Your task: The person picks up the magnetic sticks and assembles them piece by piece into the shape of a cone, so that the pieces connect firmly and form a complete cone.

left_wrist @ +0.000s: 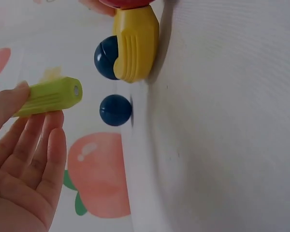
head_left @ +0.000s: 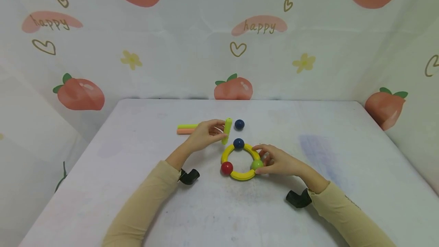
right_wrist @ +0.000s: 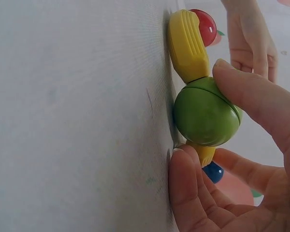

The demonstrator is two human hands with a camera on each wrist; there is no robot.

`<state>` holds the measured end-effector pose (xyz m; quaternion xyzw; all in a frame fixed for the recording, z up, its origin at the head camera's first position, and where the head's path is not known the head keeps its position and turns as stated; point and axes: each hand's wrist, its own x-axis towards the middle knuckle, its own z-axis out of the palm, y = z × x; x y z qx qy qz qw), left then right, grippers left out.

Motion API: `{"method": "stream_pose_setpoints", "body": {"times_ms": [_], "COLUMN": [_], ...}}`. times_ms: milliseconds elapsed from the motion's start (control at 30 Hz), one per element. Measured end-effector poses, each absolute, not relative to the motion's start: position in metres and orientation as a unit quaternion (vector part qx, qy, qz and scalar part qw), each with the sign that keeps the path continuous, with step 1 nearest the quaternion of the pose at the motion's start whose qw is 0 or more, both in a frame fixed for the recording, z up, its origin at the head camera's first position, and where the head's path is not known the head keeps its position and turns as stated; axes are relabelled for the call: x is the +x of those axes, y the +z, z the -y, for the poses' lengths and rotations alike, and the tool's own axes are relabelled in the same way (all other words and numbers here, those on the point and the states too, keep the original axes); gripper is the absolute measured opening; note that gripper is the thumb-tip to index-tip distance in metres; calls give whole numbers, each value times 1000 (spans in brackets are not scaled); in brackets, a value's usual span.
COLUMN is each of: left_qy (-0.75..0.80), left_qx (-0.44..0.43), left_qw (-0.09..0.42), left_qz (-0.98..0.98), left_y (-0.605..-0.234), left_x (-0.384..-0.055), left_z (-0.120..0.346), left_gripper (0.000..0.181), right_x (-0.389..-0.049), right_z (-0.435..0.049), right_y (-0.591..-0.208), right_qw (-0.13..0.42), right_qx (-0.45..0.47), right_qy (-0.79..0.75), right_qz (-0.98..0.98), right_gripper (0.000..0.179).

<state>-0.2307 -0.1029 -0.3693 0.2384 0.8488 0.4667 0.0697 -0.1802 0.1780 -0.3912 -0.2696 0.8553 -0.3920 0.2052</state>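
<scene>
A short lime-green rod [head_left: 226, 130] is pinched between the thumb and fingers of my left hand [head_left: 207, 135], held steeply over the table behind the ring. In the left wrist view the rod [left_wrist: 53, 95] shows a grey dot in its end. Curved yellow bars [head_left: 242, 175] form a ring flat on the table, joined by a red ball [head_left: 226, 168], a green ball [head_left: 257, 164] and a blue ball [head_left: 238, 143]. My right hand [head_left: 279, 160] holds the ring's right side; in the right wrist view its thumb touches the green ball [right_wrist: 207, 113], fingers beside the yellow bar.
Behind the ring lies a loose dark blue ball [head_left: 239, 124]. Beside my left hand, a lime bar [head_left: 186, 126] and an orange bar [head_left: 185, 131] lie side by side, partly hidden by it. A printed cloth [head_left: 192, 64] hangs behind the white table [head_left: 137, 216].
</scene>
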Motion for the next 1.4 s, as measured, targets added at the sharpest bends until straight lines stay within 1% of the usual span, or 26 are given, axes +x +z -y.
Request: {"method": "stream_pose_setpoints", "body": {"times_ms": [433, 700, 933, 1233, 1400], "left_qy": [488, 486, 484, 469, 469], "left_qx": [256, 256, 252, 259, 254], "left_qw": [88, 92, 106, 90, 93], "left_qz": [-830, -830, -831, -840, -841], "left_y": [-366, -365, -366, -367, -368], "left_x": [-238, -236, -235, -234, -234], "left_z": [78, 71, 69, 70, 70], "left_gripper": [32, 32, 30, 31, 31], "right_x": [-181, -180, -180, -179, -179], "right_z": [-178, -178, -178, -177, -177], "right_y": [-390, -389, -389, -388, -388], "right_qw": [210, 208, 211, 209, 210], "right_qx": [-268, -272, -269, -268, -267], "right_qy": [-395, -397, -398, -395, -395], "right_qz": [-854, -852, -851, -854, -854], "right_gripper": [67, 66, 66, 66, 67]}}
